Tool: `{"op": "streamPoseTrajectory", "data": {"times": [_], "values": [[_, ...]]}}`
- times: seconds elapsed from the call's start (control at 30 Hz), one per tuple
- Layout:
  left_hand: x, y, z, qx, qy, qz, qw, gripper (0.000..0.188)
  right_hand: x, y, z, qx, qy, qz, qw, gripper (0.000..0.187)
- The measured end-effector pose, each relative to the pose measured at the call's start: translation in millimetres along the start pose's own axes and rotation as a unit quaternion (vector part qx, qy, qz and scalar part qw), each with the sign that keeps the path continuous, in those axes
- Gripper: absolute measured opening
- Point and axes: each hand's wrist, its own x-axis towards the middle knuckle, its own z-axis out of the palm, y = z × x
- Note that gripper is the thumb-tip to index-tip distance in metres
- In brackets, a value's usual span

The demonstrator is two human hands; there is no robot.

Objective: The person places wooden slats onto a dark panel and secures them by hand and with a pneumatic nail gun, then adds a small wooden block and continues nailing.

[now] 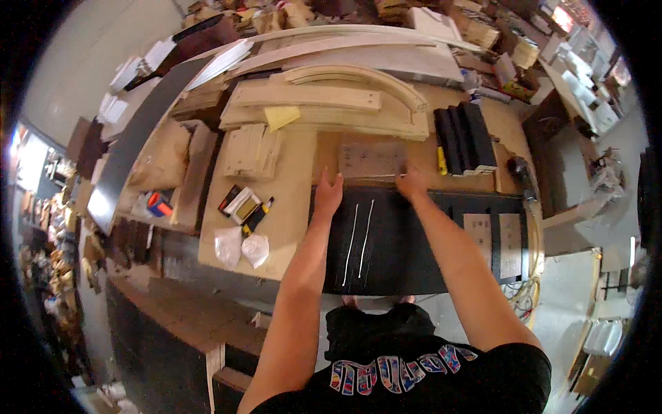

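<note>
A flat brown rectangular wooden panel (pixel 374 159) with handwritten marks lies across the far side of the work surface. My right hand (pixel 412 183) grips its near right corner, fingers partly hidden. By the panel's near left corner, my left hand (pixel 329 191) has its thumb and forefinger apart and holds nothing that I can see. Below both hands is a black board (pixel 400 238), with two long white glue-like beads (pixel 361 241) running along it between my forearms. Two brown pieces with handwriting (pixel 510 245) lie at the board's right end.
Curved wooden parts (pixel 345 114) and stacked pale boards (pixel 249 152) lie beyond. Black-faced strips (pixel 465 138), a yellow-handled tool (pixel 442 161) and a dark power tool (pixel 518 168) with a hose are to the right. At left are small boxes (pixel 241 205), a cutter (pixel 259 214) and white bags (pixel 228 246).
</note>
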Motion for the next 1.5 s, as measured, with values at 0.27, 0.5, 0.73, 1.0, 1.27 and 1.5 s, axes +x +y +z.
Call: {"op": "streamPoseTrajectory", "data": {"times": [0.27,0.5,0.73,1.0,1.27,1.5], "values": [[82,-35,43,-0.163,-0.143,-0.055,0.975,0.07,12,-5,4,0.203,-0.019,0.108,0.973,0.067],[22,-10,37,-0.029,-0.093,0.101,0.99,0.071,-107,-14,-49,0.342,0.091,0.112,0.929,0.057],[15,7,73,-0.157,-0.188,0.075,0.967,0.084,-200,-12,-59,0.395,0.13,0.199,0.887,0.051],[27,68,47,0.034,-0.247,0.109,0.962,0.069,-217,-14,-75,0.53,0.159,0.172,0.815,0.042],[-54,48,115,0.01,-0.363,0.104,0.926,0.067,-362,1,-70,0.633,0.044,0.252,0.731,0.035],[-130,57,165,0.1,-0.413,0.204,0.882,0.077,-359,29,-94,0.596,0.086,0.26,0.755,0.042]]}}
